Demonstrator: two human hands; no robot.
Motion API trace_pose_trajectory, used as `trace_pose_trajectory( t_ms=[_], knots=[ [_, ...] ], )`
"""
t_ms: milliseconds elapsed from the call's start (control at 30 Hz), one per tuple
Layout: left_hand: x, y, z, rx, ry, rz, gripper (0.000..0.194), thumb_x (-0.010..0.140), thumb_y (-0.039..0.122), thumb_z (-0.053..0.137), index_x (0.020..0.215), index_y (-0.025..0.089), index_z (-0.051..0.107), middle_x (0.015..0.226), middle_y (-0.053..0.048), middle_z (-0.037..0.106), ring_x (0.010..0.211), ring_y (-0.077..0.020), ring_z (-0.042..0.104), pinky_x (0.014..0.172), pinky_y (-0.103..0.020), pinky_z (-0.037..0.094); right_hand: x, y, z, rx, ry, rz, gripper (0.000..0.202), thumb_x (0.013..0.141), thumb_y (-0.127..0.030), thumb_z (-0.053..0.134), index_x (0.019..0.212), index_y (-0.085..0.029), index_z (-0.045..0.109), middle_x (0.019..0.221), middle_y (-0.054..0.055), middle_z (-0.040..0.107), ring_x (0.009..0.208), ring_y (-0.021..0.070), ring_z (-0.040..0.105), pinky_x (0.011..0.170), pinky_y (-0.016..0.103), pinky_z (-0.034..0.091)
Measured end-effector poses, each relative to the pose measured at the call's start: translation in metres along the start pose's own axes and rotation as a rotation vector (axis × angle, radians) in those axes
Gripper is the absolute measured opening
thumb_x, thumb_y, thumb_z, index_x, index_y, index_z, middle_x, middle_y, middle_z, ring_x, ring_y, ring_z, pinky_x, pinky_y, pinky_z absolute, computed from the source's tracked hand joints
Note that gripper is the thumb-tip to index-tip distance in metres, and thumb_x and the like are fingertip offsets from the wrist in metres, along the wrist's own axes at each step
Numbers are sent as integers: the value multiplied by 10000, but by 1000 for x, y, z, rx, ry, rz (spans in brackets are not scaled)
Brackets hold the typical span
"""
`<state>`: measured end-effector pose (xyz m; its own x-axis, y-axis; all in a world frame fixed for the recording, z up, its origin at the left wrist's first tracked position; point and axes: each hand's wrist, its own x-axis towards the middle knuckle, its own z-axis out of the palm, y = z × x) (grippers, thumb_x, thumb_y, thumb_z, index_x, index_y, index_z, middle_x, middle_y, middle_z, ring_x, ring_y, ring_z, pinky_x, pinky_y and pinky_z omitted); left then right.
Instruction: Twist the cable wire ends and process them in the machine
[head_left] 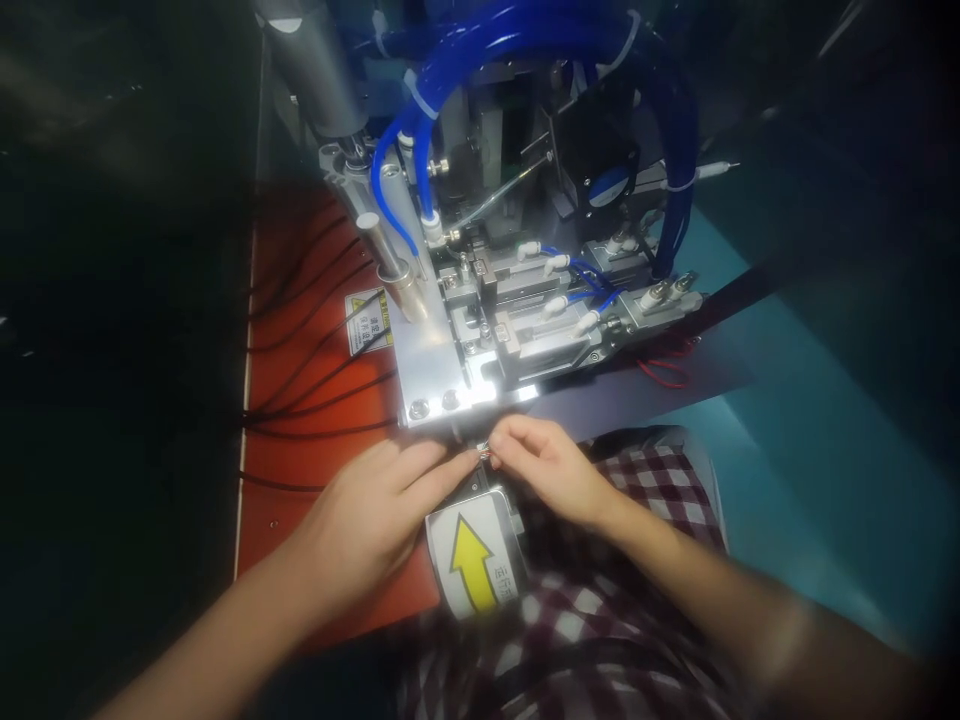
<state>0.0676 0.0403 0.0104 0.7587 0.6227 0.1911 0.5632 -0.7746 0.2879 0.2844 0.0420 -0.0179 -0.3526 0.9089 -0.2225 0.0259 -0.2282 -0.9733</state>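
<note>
A small metal part (pixel 484 452) was pinched at its 3 o'clock side by the right hand (pixel 546 466) and touched at 9 o'clock by a fingertip of the left hand (pixel 379 497). It was held just off the machine's (pixel 431 365) 6 o'clock edge, with the yellow arrow label (pixel 472 562) near, at 6 o'clock.

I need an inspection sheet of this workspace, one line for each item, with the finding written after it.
surface: orange plate, bearing a warning label
job's things: small metal part at the fingertips, too small to identify
clutter: nothing seen
hands: right hand pinches the part; left hand reaches it, contact unclear
cables: black cables cross the plate, some over the label; blue tubes arch above the machine
surroundings: checked cloth; edges too dark to judge
</note>
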Motion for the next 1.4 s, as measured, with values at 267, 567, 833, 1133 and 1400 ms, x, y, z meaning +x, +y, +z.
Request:
trace_pose_trajectory(
  t_ms=[267,567,833,1133,1400],
  knots=[
    [-3,-1,3,40,-2,5,431,891,33,360,1266,158,531,960,-88,612,789,-187,543,626,-281,449,-12,-4,-1,50,50,32,230,860,-380,548,750,-177,542,608,-45,426,545,108,381,504,248,324],
    [-8,-2,9,45,-7,-45,459,905,66,338,1314,215,484,970,-77,605,796,-196,524,651,-300,439,-12,-9,5,18,114,52,124,816,-253,573,723,-173,559,640,-23,489,590,123,452,551,260,404],
    [-9,-2,8,32,-46,-39,510,889,49,326,1352,224,445,962,-72,594,756,-195,500,606,-288,397,-8,-15,2,1,70,86,119,809,-220,562,710,-158,540,610,-36,462,554,105,421,516,244,373],
    [-9,-2,9,21,-43,-39,494,900,66,331,1350,229,453,961,-73,581,741,-190,479,602,-282,370,-6,-14,0,-43,81,81,112,804,-216,563,712,-153,547,620,-27,477,571,113,438,533,252,382],
    [-9,-2,10,11,-20,-48,488,899,56,326,1338,221,462,940,-67,564,736,-183,471,601,-280,373,-10,-13,1,-71,170,16,82,795,-227,586,788,-145,594,643,-18,505,581,120,443,548,262,377]
  ],
)
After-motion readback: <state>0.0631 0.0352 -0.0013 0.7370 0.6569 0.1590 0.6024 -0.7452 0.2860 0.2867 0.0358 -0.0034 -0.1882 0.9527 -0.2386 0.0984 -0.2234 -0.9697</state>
